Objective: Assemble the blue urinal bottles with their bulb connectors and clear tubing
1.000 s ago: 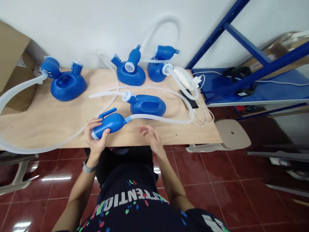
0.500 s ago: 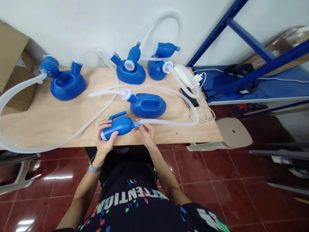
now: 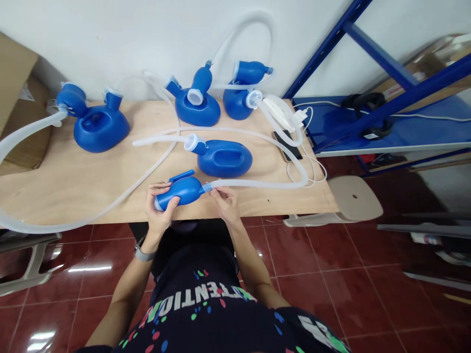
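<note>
Left hand: the left hand is wrapped round the wide end of the blue bulb; fingers curl over the top, thumb underneath; a firm whole-hand grip.
Right hand: the right hand pinches the hose just beside the bulb's narrow neck; fingertips closed on the tube, the rest of the hand relaxed.
Bulb: held at the near edge of the table, about level, neck pointing right; a short blue side arm sticks up from its top.
Hose: clear and soft-looking; it runs right from the neck, loops near the phone and curves back across the table.
Handling, bulb: it looks like thin hollow plastic, so probably light and fairly stiff; the smooth glossy skin could slip, so the fat middle is the safest place to hold (the side arm looks too slight to bear a pull).
Handling, hose: likely flexible and springy; best gripped close to the joint, where it will not buckle; a hold farther out would let it kink or whip.
Nearby: a blue bottle lies just behind the bulb, apart from it; three more blue vessels stand farther back by the wall.
</note>
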{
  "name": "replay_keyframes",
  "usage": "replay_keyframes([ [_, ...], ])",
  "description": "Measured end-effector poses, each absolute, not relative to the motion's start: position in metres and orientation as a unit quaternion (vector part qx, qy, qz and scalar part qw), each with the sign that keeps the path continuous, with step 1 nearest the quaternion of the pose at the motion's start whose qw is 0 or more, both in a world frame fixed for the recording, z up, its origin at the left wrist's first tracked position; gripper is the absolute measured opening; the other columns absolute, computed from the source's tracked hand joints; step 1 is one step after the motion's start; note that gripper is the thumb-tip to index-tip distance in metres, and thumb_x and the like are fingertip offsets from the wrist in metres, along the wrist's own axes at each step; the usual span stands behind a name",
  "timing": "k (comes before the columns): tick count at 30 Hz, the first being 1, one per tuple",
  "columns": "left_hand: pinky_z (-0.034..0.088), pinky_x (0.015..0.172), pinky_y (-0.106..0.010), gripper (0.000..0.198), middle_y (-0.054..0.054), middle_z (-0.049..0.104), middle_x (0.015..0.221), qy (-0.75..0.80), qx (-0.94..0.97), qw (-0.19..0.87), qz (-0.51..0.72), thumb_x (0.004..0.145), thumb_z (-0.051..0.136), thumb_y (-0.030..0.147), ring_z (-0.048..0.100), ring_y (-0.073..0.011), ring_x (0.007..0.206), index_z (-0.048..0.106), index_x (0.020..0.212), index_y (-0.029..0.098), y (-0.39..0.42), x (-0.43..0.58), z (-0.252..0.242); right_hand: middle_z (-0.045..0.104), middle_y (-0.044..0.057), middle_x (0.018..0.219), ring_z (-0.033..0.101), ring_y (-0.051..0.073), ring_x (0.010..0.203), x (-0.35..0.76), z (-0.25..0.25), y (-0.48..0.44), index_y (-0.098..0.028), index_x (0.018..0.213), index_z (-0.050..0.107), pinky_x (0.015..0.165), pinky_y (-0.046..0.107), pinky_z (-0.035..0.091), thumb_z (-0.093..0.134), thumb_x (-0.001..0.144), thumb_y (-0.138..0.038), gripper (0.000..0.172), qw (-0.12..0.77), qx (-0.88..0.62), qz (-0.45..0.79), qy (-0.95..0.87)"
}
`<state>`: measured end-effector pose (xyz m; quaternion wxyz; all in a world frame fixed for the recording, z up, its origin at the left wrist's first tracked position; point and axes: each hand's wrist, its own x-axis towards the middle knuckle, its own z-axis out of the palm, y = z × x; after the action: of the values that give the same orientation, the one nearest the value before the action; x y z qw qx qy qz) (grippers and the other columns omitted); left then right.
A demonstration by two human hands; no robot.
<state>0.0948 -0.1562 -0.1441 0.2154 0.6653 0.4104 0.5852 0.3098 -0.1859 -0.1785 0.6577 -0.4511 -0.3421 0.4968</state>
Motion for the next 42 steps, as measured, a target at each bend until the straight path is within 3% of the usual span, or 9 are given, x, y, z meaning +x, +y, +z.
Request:
replay_keyframes([
  [6, 0.058, 0.103, -0.058, 0.036, -0.006, 0.071, 0.113, 0.374, 0.734, 0.127, 0.553, 0.093, 0.084, 0.051, 0.071, -0.0279, 0.113, 0.062, 0.105, 0.024, -0.155, 0.075, -0.144, 0.077, 0.003, 0.083, 0.072, 0.024, 0.088, 0.322, -0.163, -0.189, -0.029, 0.079, 0.084, 0.088, 0.043, 0.06, 0.092, 0.078, -0.063, 0.035, 0.586, -0.46, 0.533, -0.4],
  [11, 0.06, 0.095, -0.058, 0.036, -0.007, 0.073, 0.117, 0.299, 0.774, 0.035, 0.556, 0.086, 0.093, 0.04, 0.068, -0.0297, 0.112, 0.066, 0.106, 0.028, -0.151, 0.066, -0.143, 0.067, -0.001, 0.064, 0.057, 0.016, 0.065, 0.317, -0.155, -0.186, -0.026, 0.072, 0.082, 0.066, 0.034, 0.048, 0.093, 0.073, -0.066, 0.041, 0.576, -0.446, 0.573, -0.375],
  [15, 0.064, 0.09, -0.059, 0.043, -0.008, 0.076, 0.114, 0.252, 0.818, 0.023, 0.516, 0.075, 0.102, 0.037, 0.07, -0.0334, 0.112, 0.07, 0.102, 0.03, -0.145, 0.054, -0.139, 0.065, -0.002, 0.062, 0.052, 0.014, 0.06, 0.319, -0.154, -0.189, -0.026, 0.07, 0.081, 0.065, 0.034, 0.045, 0.098, 0.067, -0.066, 0.043, 0.577, -0.428, 0.604, -0.344],
  [18, 0.067, 0.086, -0.058, 0.039, -0.006, 0.08, 0.107, 0.23, 0.87, 0.043, 0.433, 0.074, 0.103, 0.034, 0.073, -0.0334, 0.106, 0.074, 0.1, 0.032, -0.135, 0.046, -0.125, 0.066, -0.002, 0.064, 0.051, 0.013, 0.059, 0.327, -0.155, -0.192, -0.025, 0.071, 0.081, 0.063, 0.033, 0.045, 0.102, 0.061, -0.062, 0.044, 0.558, -0.426, 0.636, -0.32],
  [24, 0.065, 0.065, -0.034, 0.038, 0.005, 0.08, 0.105, 0.009, 0.949, 0.058, 0.31, 0.084, 0.087, 0.012, 0.074, -0.0199, 0.083, 0.074, 0.104, 0.042, -0.108, 0.057, -0.083, 0.067, -0.002, 0.066, 0.06, 0.014, 0.064, 0.34, -0.158, -0.19, -0.023, 0.071, 0.08, 0.064, 0.03, 0.048, 0.108, 0.052, -0.051, 0.044, 0.54, -0.413, 0.684, -0.263],
  [30, 0.069, 0.077, -0.035, 0.024, 0.003, 0.078, 0.102, 0.058, 0.948, 0.254, 0.183, 0.088, 0.084, 0.026, 0.07, -0.0185, 0.081, 0.074, 0.104, 0.041, -0.1, 0.061, -0.07, 0.076, 0.001, 0.074, 0.062, 0.012, 0.065, 0.344, -0.157, -0.191, -0.021, 0.078, 0.085, 0.061, 0.027, 0.047, 0.109, 0.055, -0.042, 0.039, 0.502, -0.413, 0.718, -0.249],
  [32, 0.068, 0.077, -0.034, 0.021, 0.002, 0.077, 0.102, 0.068, 0.951, 0.275, 0.127, 0.089, 0.081, 0.027, 0.07, -0.0191, 0.083, 0.073, 0.103, 0.04, -0.098, 0.058, -0.07, 0.076, 0.002, 0.074, 0.063, 0.012, 0.066, 0.344, -0.157, -0.193, -0.02, 0.076, 0.085, 0.06, 0.026, 0.047, 0.109, 0.055, -0.04, 0.038, 0.495, -0.412, 0.727, -0.238],
  [39, 0.066, 0.08, -0.029, 0.037, 0.003, 0.077, 0.113, -0.038, 0.984, 0.172, 0.001, 0.093, 0.069, 0.011, 0.073, -0.0162, 0.094, 0.068, 0.114, 0.042, -0.085, 0.049, -0.068, 0.074, 0.001, 0.073, 0.066, 0.012, 0.069, 0.332, -0.158, -0.189, -0.018, 0.076, 0.081, 0.065, 0.026, 0.051, 0.109, 0.055, -0.034, 0.039, 0.472, -0.4, 0.755, -0.218],
  [42, 0.068, 0.079, -0.029, 0.034, 0.004, 0.077, 0.112, -0.101, 0.979, 0.148, 0.098, 0.093, 0.074, 0.016, 0.074, -0.0177, 0.096, 0.067, 0.113, 0.042, -0.08, 0.051, -0.065, 0.07, -0.001, 0.07, 0.061, 0.01, 0.065, 0.326, -0.157, -0.185, -0.017, 0.072, 0.077, 0.059, 0.024, 0.048, 0.111, 0.051, -0.033, 0.042, 0.459, -0.392, 0.77, -0.208],
])
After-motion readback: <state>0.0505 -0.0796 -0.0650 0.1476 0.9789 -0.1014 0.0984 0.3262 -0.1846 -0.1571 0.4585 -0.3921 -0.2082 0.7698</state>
